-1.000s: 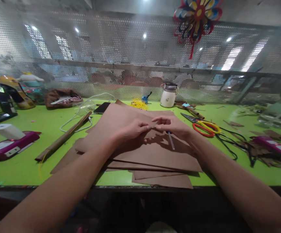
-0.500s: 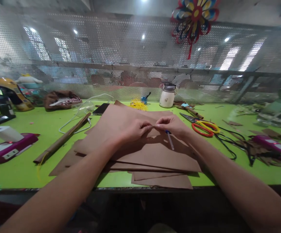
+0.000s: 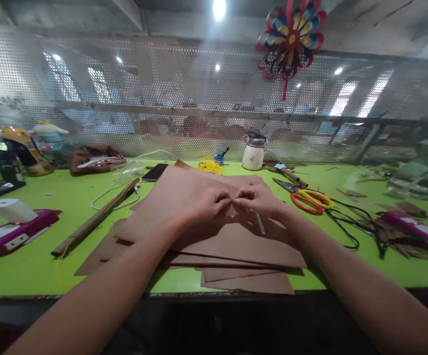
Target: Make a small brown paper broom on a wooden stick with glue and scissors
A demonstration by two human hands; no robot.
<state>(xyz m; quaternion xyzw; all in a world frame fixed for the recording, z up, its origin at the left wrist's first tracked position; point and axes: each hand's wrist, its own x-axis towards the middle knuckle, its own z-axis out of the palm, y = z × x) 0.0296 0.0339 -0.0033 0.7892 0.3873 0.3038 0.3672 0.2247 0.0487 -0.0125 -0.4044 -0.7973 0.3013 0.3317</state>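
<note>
Over a stack of brown paper sheets (image 3: 236, 246), my left hand (image 3: 213, 203) and my right hand (image 3: 255, 199) meet almost fingertip to fingertip. Both are closed in a pinch. Whatever sits between the fingertips is too small to make out. A thin clear stick, like a pen barrel (image 3: 260, 224), points down from beneath my right hand; its upper end is hidden by the hand, and whether the hand grips it is unclear. Right of that hand lie scissors (image 3: 308, 201) with red and yellow handles.
On the green table (image 3: 25, 268) a rolled brown paper tube (image 3: 95, 217) and a purple power strip (image 3: 21, 234) lie left. Behind the paper stand yellow shreds (image 3: 210, 166) and a white bottle (image 3: 253, 153). A black cord (image 3: 350, 222), paper scraps and another purple strip (image 3: 413, 229) are right.
The view has tilted up slightly. Both hands keep pinching close together, with the fingers curled a little more. The blue part near the clear stick's top is now hidden behind my right hand.
</note>
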